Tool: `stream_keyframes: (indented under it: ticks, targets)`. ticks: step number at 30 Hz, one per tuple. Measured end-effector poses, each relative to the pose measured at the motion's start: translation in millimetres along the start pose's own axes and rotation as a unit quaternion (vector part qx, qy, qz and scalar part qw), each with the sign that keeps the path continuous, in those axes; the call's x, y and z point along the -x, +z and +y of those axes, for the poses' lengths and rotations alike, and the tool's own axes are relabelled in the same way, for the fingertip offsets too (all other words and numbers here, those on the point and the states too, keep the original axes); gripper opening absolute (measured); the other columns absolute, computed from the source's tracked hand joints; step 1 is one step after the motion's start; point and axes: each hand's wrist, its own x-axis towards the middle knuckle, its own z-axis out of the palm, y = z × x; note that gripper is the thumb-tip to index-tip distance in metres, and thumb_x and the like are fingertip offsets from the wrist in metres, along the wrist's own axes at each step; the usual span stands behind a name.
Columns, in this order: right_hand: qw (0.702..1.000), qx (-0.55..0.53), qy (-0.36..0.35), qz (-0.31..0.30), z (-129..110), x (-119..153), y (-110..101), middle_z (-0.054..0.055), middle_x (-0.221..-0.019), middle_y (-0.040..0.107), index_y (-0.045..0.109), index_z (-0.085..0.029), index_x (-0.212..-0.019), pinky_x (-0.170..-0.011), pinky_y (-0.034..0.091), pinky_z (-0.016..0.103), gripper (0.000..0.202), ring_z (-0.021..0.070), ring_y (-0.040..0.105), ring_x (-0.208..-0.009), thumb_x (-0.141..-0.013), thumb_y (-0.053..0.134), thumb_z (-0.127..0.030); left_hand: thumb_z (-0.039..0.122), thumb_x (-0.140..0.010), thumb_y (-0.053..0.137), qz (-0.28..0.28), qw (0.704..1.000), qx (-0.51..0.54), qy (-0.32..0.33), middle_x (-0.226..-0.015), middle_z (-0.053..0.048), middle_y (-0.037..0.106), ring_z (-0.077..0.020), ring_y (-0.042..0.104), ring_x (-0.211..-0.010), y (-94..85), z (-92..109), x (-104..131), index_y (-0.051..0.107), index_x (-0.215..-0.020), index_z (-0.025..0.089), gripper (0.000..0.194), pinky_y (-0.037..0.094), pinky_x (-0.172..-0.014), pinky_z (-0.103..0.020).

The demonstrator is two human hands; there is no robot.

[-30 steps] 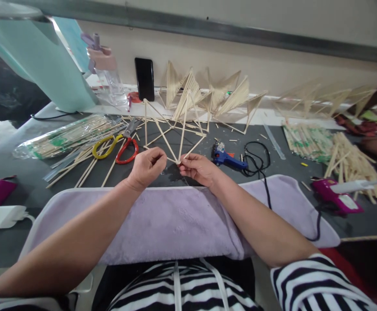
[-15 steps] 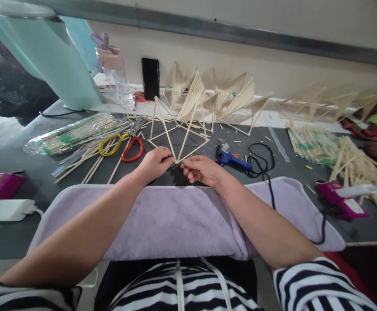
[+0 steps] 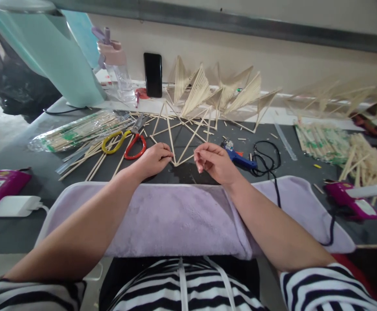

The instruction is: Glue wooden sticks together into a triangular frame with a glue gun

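An open frame of thin wooden sticks (image 3: 188,144) rests on the dark table, one corner pointing toward me. My left hand (image 3: 158,159) pinches this frame just left of its near corner. On the other side, my right hand (image 3: 210,159) is beside the frame's right edge, fingers curled together; whether anything small is between them I cannot make out. A blue glue gun (image 3: 240,160) lies right of my right hand. Scissors with one yellow and one red handle (image 3: 135,147) lie left of the frame, beside loose sticks (image 3: 97,166).
Finished-looking stick shapes (image 3: 204,88) stand along the wall behind, near a black phone (image 3: 153,74) and a bottle (image 3: 117,71). Bagged sticks (image 3: 75,129) lie left, more sticks (image 3: 366,160) right. A purple cloth (image 3: 175,220) covers the front edge.
My right hand has moved right, away from the frame's near corner, and its fingers have come off it. The frame has tilted lower. The view has shifted slightly.
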Motion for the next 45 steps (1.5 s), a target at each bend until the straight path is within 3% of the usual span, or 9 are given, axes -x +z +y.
stream_keyframes:
  ticks: [3,5,9,13,16,30,45]
  targets:
    - [0.997,0.059,-0.044,0.038,-1.8,0.0,-6.1,-0.001,-0.065,0.062,0.067,-0.022,-0.077,-0.054,0.044,0.025,0.008,0.0115,0.056,-0.058,-0.076,0.06,-0.025,0.022,-0.08,0.057,-0.025,0.999,0.025,-0.012,-0.109,-0.009,0.063,-0.0177,0.063,-0.088,-3.5,0.5,0.5,0.074,-0.098,0.017,0.025,0.051,-0.085,-0.033]
    - [0.983,0.161,-0.066,0.059,0.2,-1.6,-8.9,0.0,-0.066,0.062,0.067,-0.021,-0.075,-0.058,0.044,0.027,0.008,0.0135,0.057,-0.063,-0.075,0.059,-0.021,0.023,-0.077,0.063,-0.049,0.997,0.05,-0.031,-0.11,-0.009,0.061,-0.0155,0.062,-0.08,-5.2,1.8,0.8,0.074,-0.1,0.016,0.026,0.052,-0.077,-0.032]
    - [0.905,0.394,-0.151,0.058,13.4,-10.6,-8.3,0.005,-0.086,0.066,0.071,-0.021,-0.078,-0.073,0.047,0.032,0.009,0.0173,0.059,-0.078,-0.074,0.064,-0.017,0.028,-0.073,0.072,-0.031,0.993,0.092,-0.064,-0.105,-0.007,0.059,-0.0155,0.061,-0.08,-3.2,7.4,-0.1,0.073,-0.089,0.017,0.02,0.051,-0.075,-0.031]
    - [0.848,0.498,-0.181,0.005,28.5,-22.0,-6.0,0.009,-0.097,0.069,0.075,-0.02,-0.086,-0.089,0.043,0.039,0.012,0.0224,0.06,-0.095,-0.076,0.07,-0.018,0.029,-0.072,0.074,-0.017,0.993,0.091,-0.074,-0.099,-0.006,0.06,-0.0187,0.06,-0.09,0.6,13.2,-2.4,0.071,-0.078,0.018,0.012,0.05,-0.076,-0.031]
    - [0.826,0.541,-0.162,-0.008,34.1,-25.4,-5.4,0.008,-0.102,0.07,0.077,-0.023,-0.09,-0.094,0.038,0.043,0.015,0.0245,0.059,-0.1,-0.076,0.072,-0.02,0.027,-0.073,0.075,-0.029,0.993,0.086,-0.071,-0.097,-0.005,0.06,-0.0187,0.06,-0.092,1.8,14.3,-4.1,0.071,-0.077,0.018,0.011,0.049,-0.078,-0.031]
    - [0.803,0.58,-0.134,-0.025,30.1,-22.1,1.2,0.002,-0.102,0.072,0.077,-0.028,-0.091,-0.089,0.032,0.042,0.012,0.0245,0.055,-0.104,-0.083,0.068,-0.024,0.03,-0.076,0.07,-0.029,0.993,0.065,-0.095,-0.096,-0.003,0.063,-0.0191,0.06,-0.094,3.2,22.5,-8.3,0.071,-0.078,0.019,0.011,0.047,-0.087,-0.035]
    - [0.813,0.564,-0.144,-0.018,33.5,-23.5,0.5,0.002,-0.1,0.074,0.079,-0.031,-0.086,-0.093,0.035,0.043,0.014,0.0228,0.057,-0.101,-0.081,0.07,-0.021,0.027,-0.076,0.072,-0.029,0.996,0.041,-0.071,-0.096,-0.004,0.063,-0.02,0.06,-0.097,11.3,11.7,-9.0,0.069,-0.077,0.019,0.009,0.047,-0.09,-0.036]
